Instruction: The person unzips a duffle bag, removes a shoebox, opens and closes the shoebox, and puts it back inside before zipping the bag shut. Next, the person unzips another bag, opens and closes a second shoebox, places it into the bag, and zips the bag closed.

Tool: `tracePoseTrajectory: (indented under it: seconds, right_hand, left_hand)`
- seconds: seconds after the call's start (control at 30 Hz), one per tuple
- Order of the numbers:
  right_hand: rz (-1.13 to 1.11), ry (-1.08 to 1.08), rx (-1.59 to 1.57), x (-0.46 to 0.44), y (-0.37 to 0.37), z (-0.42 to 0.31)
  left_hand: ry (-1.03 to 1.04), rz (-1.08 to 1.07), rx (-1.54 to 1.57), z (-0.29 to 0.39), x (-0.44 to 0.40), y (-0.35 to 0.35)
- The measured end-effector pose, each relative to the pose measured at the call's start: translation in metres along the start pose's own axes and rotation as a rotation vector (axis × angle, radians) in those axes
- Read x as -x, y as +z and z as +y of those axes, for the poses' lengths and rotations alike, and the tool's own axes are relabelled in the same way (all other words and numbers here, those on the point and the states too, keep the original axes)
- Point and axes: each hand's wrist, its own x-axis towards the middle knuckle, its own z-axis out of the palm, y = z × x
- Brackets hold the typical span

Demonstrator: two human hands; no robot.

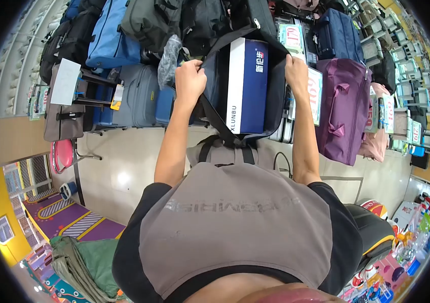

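Observation:
In the head view, a black bag (276, 103) hangs wide open in front of my chest. Inside it a blue and white box (252, 96) stands lengthwise, with "XLUNBU" printed on its white side. My left hand (190, 80) is closed around the bag's left edge, near a dark strap (214, 115). On the opposite side, my right hand (296, 76) pinches the upper right rim. The bag's underside is hidden from this angle.
Suitcases and bags crowd the far side, among them a blue duffel (114, 35), a grey suitcase (138, 93) and a purple travel bag (345, 111). Price signs (314, 96) stand at the right. A pink stool (62, 155) is on the left.

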Motion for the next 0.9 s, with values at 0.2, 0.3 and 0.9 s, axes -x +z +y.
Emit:
tracePoseTrajectory:
  seconds: [0.2,0.3,0.9]
  right_hand:
    - [0.114,0.109,-0.07,0.002,-0.002,-0.005]
    - [0.103,0.163,0.077,0.021,-0.008,-0.023]
    - [0.047,-0.177,0.307,-0.066,0.103,-0.066]
  left_hand:
    - [0.052,0.041,0.095,-0.019,-0.019,-0.01]
    - [0.113,-0.046,0.052,-0.045,-0.021,0.008]
    - [0.148,-0.234,0.196,-0.059,-0.003,0.038]
